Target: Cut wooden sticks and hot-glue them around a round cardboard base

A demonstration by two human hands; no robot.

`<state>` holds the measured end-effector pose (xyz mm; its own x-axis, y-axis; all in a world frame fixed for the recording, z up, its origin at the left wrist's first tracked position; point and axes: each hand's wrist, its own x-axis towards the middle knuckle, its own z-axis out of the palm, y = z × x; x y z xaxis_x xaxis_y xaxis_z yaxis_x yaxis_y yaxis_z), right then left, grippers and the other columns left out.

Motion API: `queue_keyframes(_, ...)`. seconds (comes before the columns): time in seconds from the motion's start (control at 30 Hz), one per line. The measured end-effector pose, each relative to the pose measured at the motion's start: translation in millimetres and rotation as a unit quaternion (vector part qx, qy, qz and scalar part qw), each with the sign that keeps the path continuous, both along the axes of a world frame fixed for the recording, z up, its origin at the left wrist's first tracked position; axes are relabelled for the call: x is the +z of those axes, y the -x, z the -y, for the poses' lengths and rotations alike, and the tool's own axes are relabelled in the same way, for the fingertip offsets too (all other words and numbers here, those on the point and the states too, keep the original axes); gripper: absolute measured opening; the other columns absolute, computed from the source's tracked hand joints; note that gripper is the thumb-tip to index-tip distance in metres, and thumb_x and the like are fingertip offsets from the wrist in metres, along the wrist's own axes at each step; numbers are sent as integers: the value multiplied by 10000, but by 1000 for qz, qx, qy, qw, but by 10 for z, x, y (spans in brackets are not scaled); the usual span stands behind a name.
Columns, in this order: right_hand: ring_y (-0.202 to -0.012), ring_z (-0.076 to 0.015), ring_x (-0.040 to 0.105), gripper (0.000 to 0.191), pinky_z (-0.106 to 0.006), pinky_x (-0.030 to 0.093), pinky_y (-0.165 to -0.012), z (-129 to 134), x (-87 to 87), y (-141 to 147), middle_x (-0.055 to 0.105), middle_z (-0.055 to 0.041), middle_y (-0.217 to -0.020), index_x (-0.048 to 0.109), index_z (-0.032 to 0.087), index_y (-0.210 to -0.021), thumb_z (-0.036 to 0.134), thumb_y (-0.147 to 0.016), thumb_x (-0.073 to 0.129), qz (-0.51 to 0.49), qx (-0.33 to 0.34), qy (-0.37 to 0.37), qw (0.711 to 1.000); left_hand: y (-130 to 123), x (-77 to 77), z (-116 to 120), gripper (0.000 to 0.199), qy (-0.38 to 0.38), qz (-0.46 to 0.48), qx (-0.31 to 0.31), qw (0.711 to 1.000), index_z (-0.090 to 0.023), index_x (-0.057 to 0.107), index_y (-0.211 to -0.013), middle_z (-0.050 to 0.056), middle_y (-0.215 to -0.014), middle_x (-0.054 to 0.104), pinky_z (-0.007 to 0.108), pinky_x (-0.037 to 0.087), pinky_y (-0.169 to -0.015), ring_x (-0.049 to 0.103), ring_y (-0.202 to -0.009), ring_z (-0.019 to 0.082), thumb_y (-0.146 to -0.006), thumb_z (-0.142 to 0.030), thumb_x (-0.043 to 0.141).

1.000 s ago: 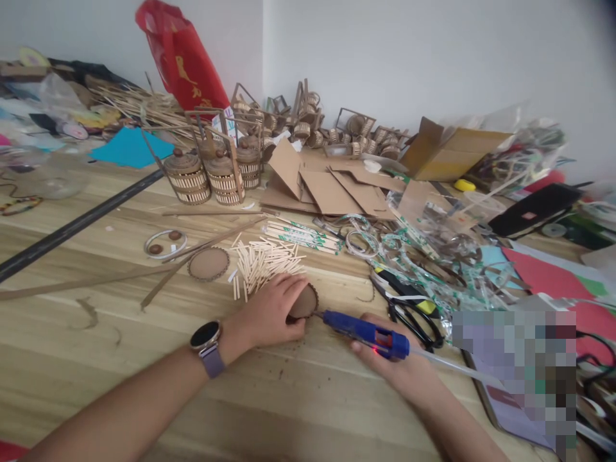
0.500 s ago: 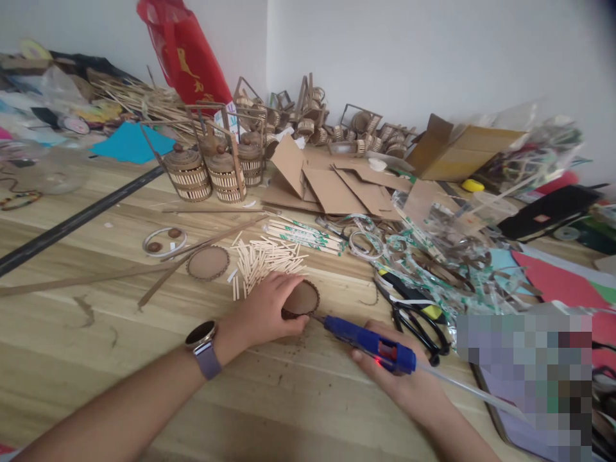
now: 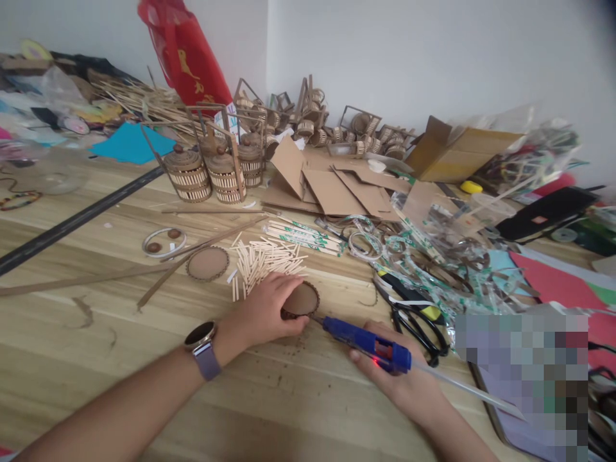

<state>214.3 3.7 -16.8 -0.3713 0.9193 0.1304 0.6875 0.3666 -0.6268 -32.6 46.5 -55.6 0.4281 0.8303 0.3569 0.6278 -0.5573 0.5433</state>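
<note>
Brown cardboard forms the round disc (image 3: 304,299), which has a ridged rim and is located on the wooden table (image 3: 240,410), directly in front of the person. The left hand (image 3: 269,309) grips the disc, with the thumb at the near edge and the fingers curved around the far left side. A watch (image 3: 201,335) with a purple strap is fitted to the left wrist. The right hand (image 3: 409,378) is closed around a blue glue gun (image 3: 359,337); a red light shows on its body, and a translucent glue stick (image 3: 474,387) extends from the rear. The nozzle points at the near right part of the rim, close to the left thumb; contact between nozzle and rim cannot be confirmed.

Short wooden sticks (image 3: 264,258) lie in a loose pile just beyond the left hand. A second disc (image 3: 208,264) lies flat to the left of the pile. Farther left, a white ring (image 3: 144,245) surrounds two brown beads (image 3: 154,247). Black-handled scissors (image 3: 433,340) lie beyond the right hand. Lidded containers (image 3: 188,178) with upright frames stand at the back, left of the folded cardboard (image 3: 332,192)
</note>
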Motion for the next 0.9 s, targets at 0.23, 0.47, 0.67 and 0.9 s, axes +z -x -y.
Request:
queue_keyframes(0.23,-574,-172,525,284,-285,428,-545,8,16,24,533,-1,-578,487,219,-609,390,-830,539,-2,-7,8,1000,-2,7,4,554,1,-9,-1,1000,-175,513,-1261,120,-1262,606,484,433,-1022,530,-1178,298,-746,-303,672)
queue_keyframes(0.47,-580,-179,533,290,-293,438,-561,9,-8,13,537,0,-578,487,222,-607,395,-833,539,7,-11,-5,1000,-5,11,9,534,-8,-11,-3,1000,-136,524,-1244,140,-1254,609,471,433,-1028,530,-1177,293,-758,-302,667)
queue_keyframes(0.67,-572,-183,540,297,-294,439,-551,8,-5,17,542,-1,-579,498,221,-605,406,-833,543,5,-14,-14,1000,2,-11,-2,541,-18,-12,-7,1000,-123,526,-1244,145,-1256,608,468,430,-1033,528,-1180,294,-758,-307,674)
queue_keyframes(0.9,-596,-184,546,308,-294,441,-557,7,-25,13,559,-12,-594,492,220,-601,412,-838,541,5,-12,-16,1000,-5,13,2,525,-5,-8,-5,1000,-182,526,-1248,109,-1269,606,476,427,-1034,529,-1185,290,-761,-317,668)
